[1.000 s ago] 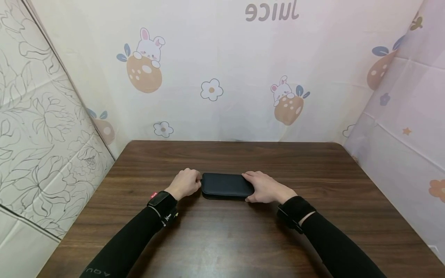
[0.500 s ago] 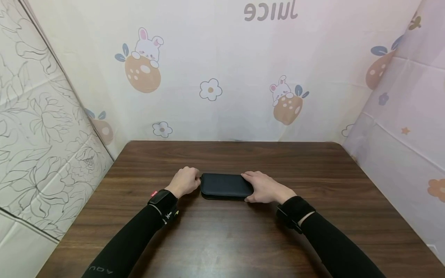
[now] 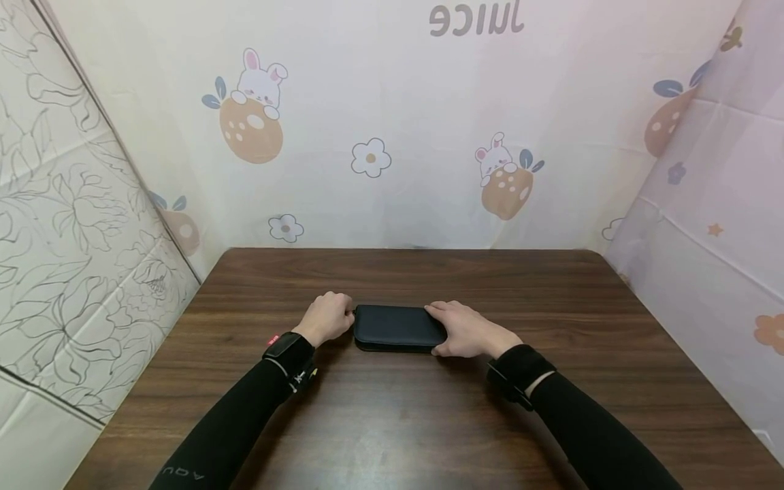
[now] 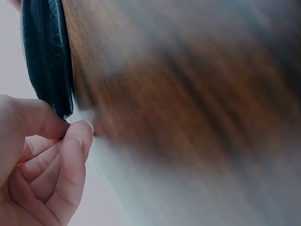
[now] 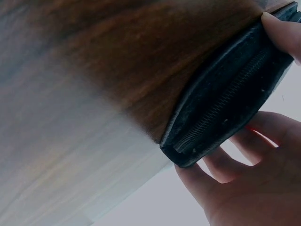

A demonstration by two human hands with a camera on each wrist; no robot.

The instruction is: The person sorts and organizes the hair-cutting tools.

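A black zip-around wallet (image 3: 399,328) lies flat on the brown wooden table, its long side running left to right. At its left end my left hand (image 3: 326,318) pinches the zipper pull between thumb and index finger, and the pull is mostly hidden by the fingertips. Closed zipper teeth (image 4: 40,35) run along that end in the left wrist view. My right hand (image 3: 468,331) grips the opposite end, thumb at the near side and fingers spread over the top and far side. In the right wrist view the zipper (image 5: 218,106) along this end is closed too.
The wooden table (image 3: 392,422) extends around the wallet on every side. Behind it hangs a pale printed curtain (image 3: 429,88); another curtain (image 3: 704,204) borders the right side. A panel with flower line drawings (image 3: 86,224) stands along the left.
The left wrist and forearm have shifted very slightly to the right. The wallet and right hand look unmoved, and the zipper pull stays in the left fingers.
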